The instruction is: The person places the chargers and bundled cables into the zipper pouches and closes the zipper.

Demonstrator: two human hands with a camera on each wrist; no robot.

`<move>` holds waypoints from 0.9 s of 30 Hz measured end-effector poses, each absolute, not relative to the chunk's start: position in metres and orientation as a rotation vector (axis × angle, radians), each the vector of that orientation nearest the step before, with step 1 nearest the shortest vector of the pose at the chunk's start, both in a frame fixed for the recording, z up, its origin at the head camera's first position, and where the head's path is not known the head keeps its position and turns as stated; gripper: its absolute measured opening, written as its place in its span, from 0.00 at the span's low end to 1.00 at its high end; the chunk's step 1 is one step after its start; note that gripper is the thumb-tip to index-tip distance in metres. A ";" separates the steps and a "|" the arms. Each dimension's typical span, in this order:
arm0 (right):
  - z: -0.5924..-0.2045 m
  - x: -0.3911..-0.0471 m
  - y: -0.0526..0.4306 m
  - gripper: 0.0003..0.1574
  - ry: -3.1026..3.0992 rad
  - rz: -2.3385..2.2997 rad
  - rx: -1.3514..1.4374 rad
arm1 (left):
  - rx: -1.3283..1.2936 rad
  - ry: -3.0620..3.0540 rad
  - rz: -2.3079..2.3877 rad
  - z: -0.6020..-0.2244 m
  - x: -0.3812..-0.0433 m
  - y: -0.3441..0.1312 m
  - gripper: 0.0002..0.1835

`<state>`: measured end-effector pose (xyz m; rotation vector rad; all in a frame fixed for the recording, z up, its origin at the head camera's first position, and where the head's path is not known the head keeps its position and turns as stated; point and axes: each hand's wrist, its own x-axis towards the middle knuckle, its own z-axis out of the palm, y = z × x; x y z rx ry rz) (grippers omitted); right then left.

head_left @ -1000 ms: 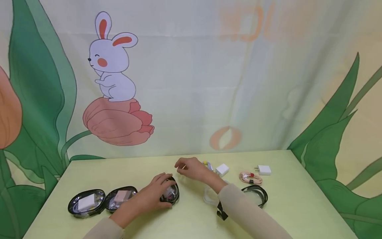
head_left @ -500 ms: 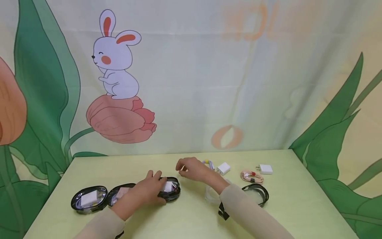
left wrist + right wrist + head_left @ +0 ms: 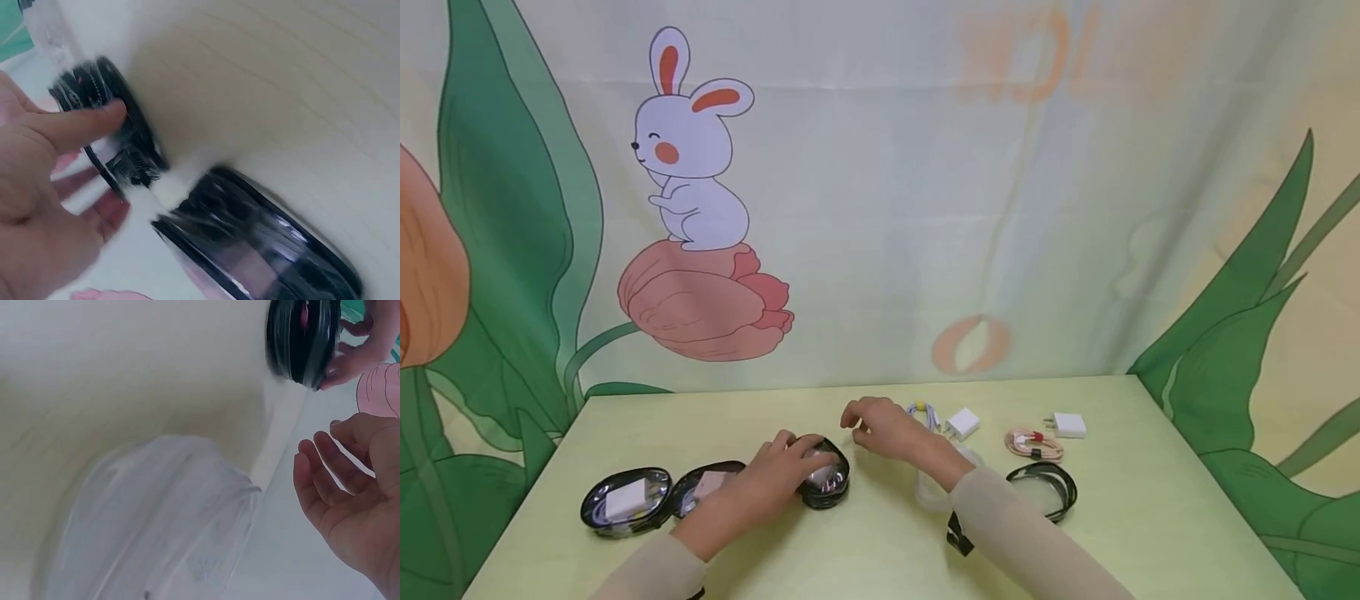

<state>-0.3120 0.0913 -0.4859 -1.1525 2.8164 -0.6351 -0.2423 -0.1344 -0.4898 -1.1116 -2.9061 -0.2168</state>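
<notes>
Gripping black-rimmed clear oval plastic pouch (image 3: 829, 483) in left hand (image 3: 775, 471), just re-angled, so probably not settled yet. Holding nothing in loosely bent right hand (image 3: 883, 427).

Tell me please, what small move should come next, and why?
Probably the left hand should settle the held pouch beside the middle pouch, then let go: that one lies beside the leftmost pouch, forming a row, and the right hand holds nothing.

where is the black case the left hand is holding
In the head view, the black case is just left of centre, held by the left hand, between a second black case and the right hand.
</notes>
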 end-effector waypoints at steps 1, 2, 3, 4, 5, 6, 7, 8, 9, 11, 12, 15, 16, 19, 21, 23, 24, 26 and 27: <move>-0.486 -0.313 0.091 0.13 2.819 -0.623 -1.162 | -1.185 -2.887 -0.289 -0.489 -0.243 -0.138 0.27; -0.486 -0.315 0.091 0.13 2.814 -0.612 -1.171 | -1.253 -2.873 -0.373 -0.487 -0.244 -0.141 0.27; -0.486 -0.316 0.091 0.14 2.806 -0.595 -1.183 | -1.311 -2.861 -0.427 -0.485 -0.245 -0.143 0.28; -0.487 -0.318 0.091 0.15 2.797 -0.575 -1.198 | -1.359 -2.863 -0.484 -0.483 -0.245 -0.145 0.26; -0.487 -0.319 0.091 0.16 2.783 -0.560 -1.213 | -1.398 -2.873 -0.533 -0.481 -0.245 -0.147 0.23; -0.487 -0.320 0.090 0.18 2.767 -0.543 -1.222 | -1.433 -2.878 -0.573 -0.479 -0.245 -0.148 0.20; -0.487 -0.321 0.090 0.19 2.751 -0.525 -1.232 | -1.466 -2.886 -0.595 -0.478 -0.245 -0.149 0.18; -0.488 -0.322 0.089 0.21 2.732 -0.510 -1.241 | -1.504 -2.877 -0.602 -0.477 -0.245 -0.149 0.16; -0.489 -0.323 0.088 0.22 2.711 -0.490 -1.253 | -1.548 -2.852 -0.585 -0.477 -0.245 -0.150 0.14; -0.492 -0.325 0.085 0.24 2.665 -0.441 -1.284 | -1.631 -2.772 -0.579 -0.479 -0.244 -0.151 0.10; -0.493 -0.325 0.083 0.25 2.642 -0.413 -1.297 | -1.662 -2.708 -0.560 -0.480 -0.243 -0.151 0.09; -0.498 -0.326 0.076 0.26 2.582 -0.369 -1.332 | -1.627 -2.556 -0.470 -0.483 -0.238 -0.154 0.14; -0.500 -0.326 0.074 0.24 2.572 -0.363 -1.335 | -1.564 -2.578 -0.461 -0.484 -0.235 -0.154 0.15; -0.504 -0.328 0.071 0.20 2.575 -0.375 -1.298 | -1.348 -2.726 -0.430 -0.486 -0.228 -0.155 0.20; -0.506 -0.330 0.072 0.16 2.581 -0.389 -1.256 | -1.241 -2.825 -0.417 -0.484 -0.224 -0.155 0.22; -0.506 -0.330 0.072 0.14 2.579 -0.413 -1.219 | -1.234 -2.830 -0.453 -0.485 -0.222 -0.156 0.23; -0.506 -0.330 0.071 0.13 2.575 -0.422 -1.208 | -1.266 -2.805 -0.474 -0.484 -0.221 -0.157 0.24; -0.506 -0.330 0.070 0.14 2.560 -0.451 -1.199 | -1.323 -2.756 -0.508 -0.485 -0.220 -0.159 0.23; -0.506 -0.330 0.069 0.16 2.555 -0.451 -1.210 | -1.343 -2.748 -0.531 -0.488 -0.221 -0.162 0.23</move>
